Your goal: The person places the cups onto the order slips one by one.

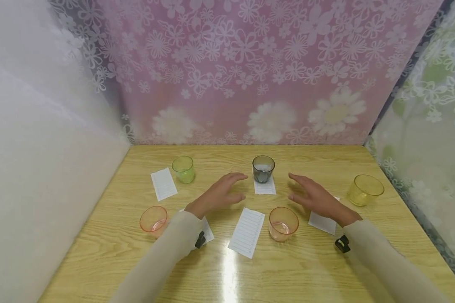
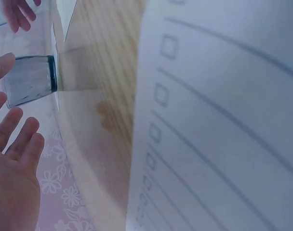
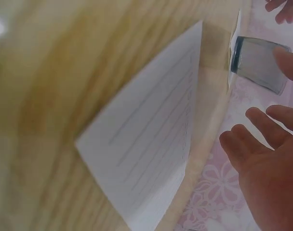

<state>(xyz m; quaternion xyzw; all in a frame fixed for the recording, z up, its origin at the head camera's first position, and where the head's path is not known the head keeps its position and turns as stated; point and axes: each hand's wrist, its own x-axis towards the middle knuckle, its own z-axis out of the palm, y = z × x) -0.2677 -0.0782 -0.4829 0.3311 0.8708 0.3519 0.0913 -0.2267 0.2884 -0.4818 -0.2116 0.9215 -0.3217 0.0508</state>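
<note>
A dark grey glass cup [image 1: 263, 170] stands upright on the back part of a lined paper slip [image 1: 265, 188] near the middle of the table. To its left my left hand [image 1: 220, 193] hovers with fingers spread and holds nothing. My right hand [image 1: 311, 195] is raised on the cup's right side, fingers also apart and nothing in them. Both palms face inward, a gap between each hand and the cup. In the left wrist view the grey cup [image 2: 31, 79] appears beyond the left fingers; in the right wrist view the same cup [image 3: 259, 62] shows past the right thumb.
A green cup [image 1: 183, 169] stands back left beside a paper slip [image 1: 164, 184]. Pink cups stand front left [image 1: 153, 221] and front centre [image 1: 283, 224], the latter beside a lined sheet [image 1: 247, 232]. A yellow cup [image 1: 365, 190] is at right. Slips under the forearms are partly hidden.
</note>
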